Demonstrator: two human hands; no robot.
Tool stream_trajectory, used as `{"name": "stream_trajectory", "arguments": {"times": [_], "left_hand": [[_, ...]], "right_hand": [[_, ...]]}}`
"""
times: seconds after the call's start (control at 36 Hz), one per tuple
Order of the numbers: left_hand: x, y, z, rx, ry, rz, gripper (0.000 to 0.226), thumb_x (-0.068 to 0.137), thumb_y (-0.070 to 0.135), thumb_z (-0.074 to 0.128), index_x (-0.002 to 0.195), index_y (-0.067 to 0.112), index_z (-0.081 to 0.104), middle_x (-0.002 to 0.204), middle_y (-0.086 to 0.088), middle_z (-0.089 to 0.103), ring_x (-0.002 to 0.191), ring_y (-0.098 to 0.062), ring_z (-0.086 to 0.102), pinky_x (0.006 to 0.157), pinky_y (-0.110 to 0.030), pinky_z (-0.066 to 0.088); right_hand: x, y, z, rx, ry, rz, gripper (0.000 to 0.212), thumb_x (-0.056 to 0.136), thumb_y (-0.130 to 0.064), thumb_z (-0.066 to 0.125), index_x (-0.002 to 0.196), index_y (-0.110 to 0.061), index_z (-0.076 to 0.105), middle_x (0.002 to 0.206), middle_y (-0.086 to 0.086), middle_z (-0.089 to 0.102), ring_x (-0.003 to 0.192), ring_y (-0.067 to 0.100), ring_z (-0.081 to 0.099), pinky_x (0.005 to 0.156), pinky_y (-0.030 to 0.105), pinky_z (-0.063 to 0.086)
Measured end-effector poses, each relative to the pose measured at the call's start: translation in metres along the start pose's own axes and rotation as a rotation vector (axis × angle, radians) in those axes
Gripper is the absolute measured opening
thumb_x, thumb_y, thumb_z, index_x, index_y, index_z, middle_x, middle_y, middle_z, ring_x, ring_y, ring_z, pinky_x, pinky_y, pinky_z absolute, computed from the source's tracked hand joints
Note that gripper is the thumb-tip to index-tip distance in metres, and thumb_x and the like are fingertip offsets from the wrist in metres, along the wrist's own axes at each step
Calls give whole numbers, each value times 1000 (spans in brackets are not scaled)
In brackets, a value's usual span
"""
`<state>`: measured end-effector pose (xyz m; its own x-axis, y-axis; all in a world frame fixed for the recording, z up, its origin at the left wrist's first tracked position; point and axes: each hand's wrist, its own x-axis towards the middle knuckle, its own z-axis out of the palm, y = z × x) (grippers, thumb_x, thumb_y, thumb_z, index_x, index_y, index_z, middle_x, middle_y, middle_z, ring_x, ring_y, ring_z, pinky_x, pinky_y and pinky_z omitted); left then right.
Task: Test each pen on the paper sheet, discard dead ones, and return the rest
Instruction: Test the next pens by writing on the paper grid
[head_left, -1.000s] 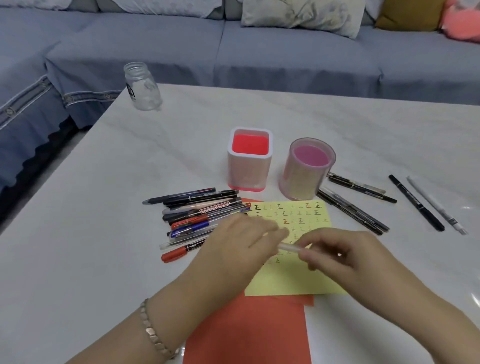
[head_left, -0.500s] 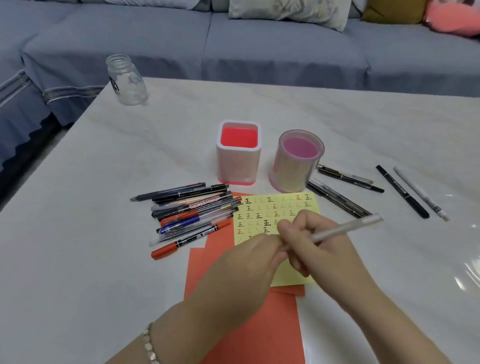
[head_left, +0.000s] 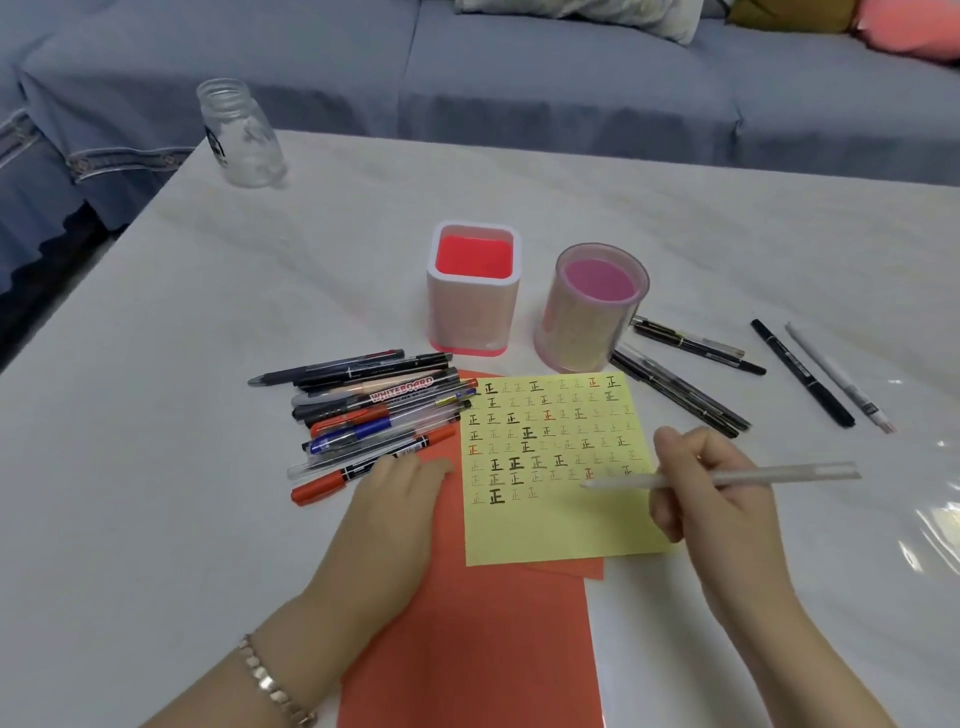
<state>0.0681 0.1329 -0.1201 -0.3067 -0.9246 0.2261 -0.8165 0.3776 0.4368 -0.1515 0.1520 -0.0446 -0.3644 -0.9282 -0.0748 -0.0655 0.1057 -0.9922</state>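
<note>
A yellow paper sheet (head_left: 561, 525) covered in rows of test marks lies on red paper (head_left: 467, 634). My right hand (head_left: 711, 499) grips a thin white pen (head_left: 789, 474), its tip low over the sheet's right side near the lower marks. My left hand (head_left: 395, 499) rests flat on the red paper at the sheet's left edge, its fingers closed; whether it holds a cap is hidden. A pile of several pens (head_left: 374, 410) lies left of the sheet. Several more pens (head_left: 680, 392) lie to the right. A square red-lined holder (head_left: 474, 291) and a round pink holder (head_left: 592, 306) stand behind.
A clear glass jar (head_left: 241, 135) stands at the table's far left corner. A black pen (head_left: 802, 374) and a white pen (head_left: 836, 376) lie at the far right. A blue-grey sofa (head_left: 519, 78) runs behind the white marble table (head_left: 156, 415).
My hands have come apart. The right hand has turned the white pen tip-down toward the sheet, and the left hand has moved left onto the red paper.
</note>
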Motion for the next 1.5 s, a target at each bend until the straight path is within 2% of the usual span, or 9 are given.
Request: {"name": "stream_trajectory", "arguments": {"times": [0.14,0.19,0.31,0.44,0.72,0.83,1.0,1.33,1.5], "left_hand": [[-3,2,7,99,95,70,32,83,13,36,111,11,52,102,-10,58,93,-22,44,78,-38,45],[-3,14,9,56,93,114,33,85,13,39,115,8,53,109,-16,61,102,-27,48,92,-46,42],[-11,38,16,17,-84,199,41,86,20,43,126,17,49,135,-14,50,128,-25,38,111,-39,21],[-19,43,27,11,-228,142,41,88,35,43,128,31,53,146,-14,36,137,-26,29,111,-38,16],[-19,40,30,1,-237,104,43,87,40,43,129,35,52,147,-12,35,139,-24,26,110,-40,18],[-19,40,29,-5,-233,96,44,86,40,44,128,35,54,147,-11,36,139,-24,27,111,-40,17],[-19,41,28,-7,-240,87,44,86,40,42,128,34,54,147,-11,36,139,-24,27,112,-39,16],[-18,42,28,-18,-249,73,44,84,41,44,125,33,56,145,-11,39,138,-24,29,110,-43,19],[-18,41,28,-9,-250,76,44,84,41,43,126,34,56,145,-11,38,138,-25,27,110,-44,19]], "right_hand": [[-4,17,-2,-24,-1,46,29,92,-14,51,65,-6,44,40,0,38,37,8,31,38,14,29],[-4,23,-1,-12,-5,60,18,93,-11,50,77,-6,55,41,0,42,39,8,37,40,14,33],[-3,29,5,62,-35,64,22,96,-12,44,89,-7,65,63,15,65,57,18,60,54,18,49],[2,31,15,89,-37,82,21,90,-23,54,81,-9,67,80,14,71,72,21,68,63,22,55],[20,49,38,-101,182,-23,47,81,-24,69,45,-10,42,37,3,52,40,11,47,46,15,38],[19,65,48,-170,242,-65,47,84,-15,63,47,-5,36,45,20,42,46,13,41,49,25,34],[15,69,53,-185,234,-109,39,76,-20,53,49,0,34,50,29,41,42,7,40,49,23,33],[15,71,52,-259,196,-153,39,74,-20,52,50,6,36,49,29,43,42,6,42,48,18,32],[16,74,53,-289,205,-192,37,73,-19,52,45,-17,28,43,1,31,44,8,32,45,15,26]]}}
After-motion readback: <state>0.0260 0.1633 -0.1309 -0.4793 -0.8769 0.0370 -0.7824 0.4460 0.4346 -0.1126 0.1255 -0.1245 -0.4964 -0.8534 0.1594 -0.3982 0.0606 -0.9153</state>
